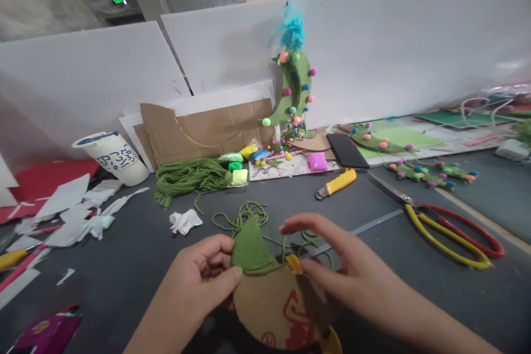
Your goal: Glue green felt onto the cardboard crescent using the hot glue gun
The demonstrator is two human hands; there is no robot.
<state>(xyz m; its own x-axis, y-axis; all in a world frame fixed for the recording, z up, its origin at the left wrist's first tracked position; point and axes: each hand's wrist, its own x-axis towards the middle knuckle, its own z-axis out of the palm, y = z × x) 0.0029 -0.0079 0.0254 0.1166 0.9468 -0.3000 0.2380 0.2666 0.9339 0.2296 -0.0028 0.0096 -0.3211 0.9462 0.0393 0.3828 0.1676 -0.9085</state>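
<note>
My left hand [207,276] pinches a curved cardboard shape [274,304] partly wrapped in green yarn [251,251], thumb pressed on the wrapped tip. My right hand [332,265] hovers over the right side of the shape, fingers curved and close together, touching the loose green yarn strand [249,213] that trails onto the dark table. Red print shows on the bare cardboard. A yellow object [294,263] peeks from beneath my right fingers; what it is stays unclear.
A green yarn bundle [188,177], white cup [114,157], yellow utility knife [336,182], red and yellow scissors [448,227], black phone [346,149], finished pompom-covered green shape [294,88], cardboard sheets [203,130] and paper scraps [78,210] lie around. White boards stand behind.
</note>
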